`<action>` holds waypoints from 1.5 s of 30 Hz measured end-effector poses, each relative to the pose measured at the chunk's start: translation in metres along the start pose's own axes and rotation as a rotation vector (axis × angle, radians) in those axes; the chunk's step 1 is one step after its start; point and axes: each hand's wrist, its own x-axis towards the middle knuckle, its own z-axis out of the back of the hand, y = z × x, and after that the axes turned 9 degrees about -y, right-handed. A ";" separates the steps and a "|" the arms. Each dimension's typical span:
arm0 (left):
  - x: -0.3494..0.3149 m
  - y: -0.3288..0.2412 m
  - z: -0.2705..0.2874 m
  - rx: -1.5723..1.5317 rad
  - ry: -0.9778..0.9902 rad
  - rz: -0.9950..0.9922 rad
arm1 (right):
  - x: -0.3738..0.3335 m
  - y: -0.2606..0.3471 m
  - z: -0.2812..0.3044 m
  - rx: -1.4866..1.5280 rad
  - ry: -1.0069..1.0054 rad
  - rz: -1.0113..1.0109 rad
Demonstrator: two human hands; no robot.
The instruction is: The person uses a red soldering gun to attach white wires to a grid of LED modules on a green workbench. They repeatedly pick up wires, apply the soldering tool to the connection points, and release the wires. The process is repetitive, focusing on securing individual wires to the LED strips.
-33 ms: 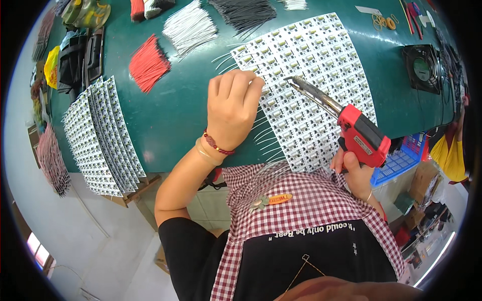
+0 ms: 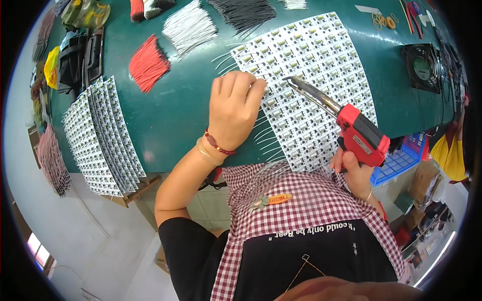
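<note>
My left hand (image 2: 233, 108) is over the left edge of a large white circuit board sheet (image 2: 321, 90), its fingers pinched together. What they hold is hidden by the hand. Thin white wires (image 2: 266, 135) stick out along that same edge, above and below the hand. My right hand (image 2: 354, 173) grips a red and black soldering gun (image 2: 362, 135) by its handle. The gun's dark tip (image 2: 290, 80) points left over the sheet, a short way right of my left fingertips; whether it touches the sheet I cannot tell.
Bundles of red wires (image 2: 149, 63), white wires (image 2: 190, 27) and black wires (image 2: 243, 14) lie on the green table (image 2: 170, 115). More board sheets (image 2: 100, 140) overlap at the left. A black fan (image 2: 423, 68) stands at the right, above a blue basket (image 2: 399, 163).
My left hand has shifted very slightly to the right. The soldering gun has moved a touch left. The sheet lies as before.
</note>
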 end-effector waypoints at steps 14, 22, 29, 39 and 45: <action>-0.006 0.004 -0.009 -0.139 0.124 0.053 | -0.001 -0.010 -0.006 -0.309 0.005 0.020; -0.006 0.004 -0.012 -0.131 0.135 0.044 | -0.001 -0.022 0.002 -0.474 0.054 0.151; -0.006 0.004 -0.011 -0.081 0.136 0.015 | -0.004 -0.024 0.007 -0.418 0.036 0.083; -0.005 -0.004 -0.005 -0.123 0.032 -0.065 | -0.002 -0.017 0.001 -0.295 0.013 0.111; -0.014 -0.005 -0.014 -0.146 0.167 0.008 | -0.003 -0.020 0.006 -0.274 0.036 0.017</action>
